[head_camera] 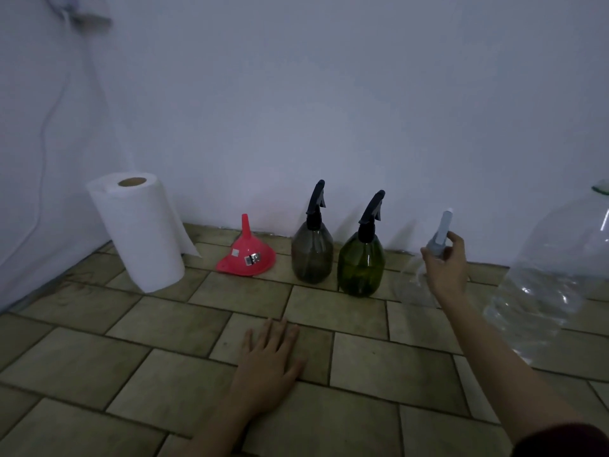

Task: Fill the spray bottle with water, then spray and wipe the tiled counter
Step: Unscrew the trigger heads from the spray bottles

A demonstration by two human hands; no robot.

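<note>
Head view shows the right hand (445, 268) gripping the grey trigger head of a clear plastic spray bottle (416, 281) standing on the tiled surface (164, 357), beyond the left hand (268, 361), which rests flat, fingers straight.

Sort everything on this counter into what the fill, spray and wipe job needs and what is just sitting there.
For the job:
clear spray bottle, gripped at its head by the right hand
big water jug
red funnel
paper towel roll
tiled counter, left hand flat on it

Probably just sitting there:
grey spray bottle
green spray bottle
</note>
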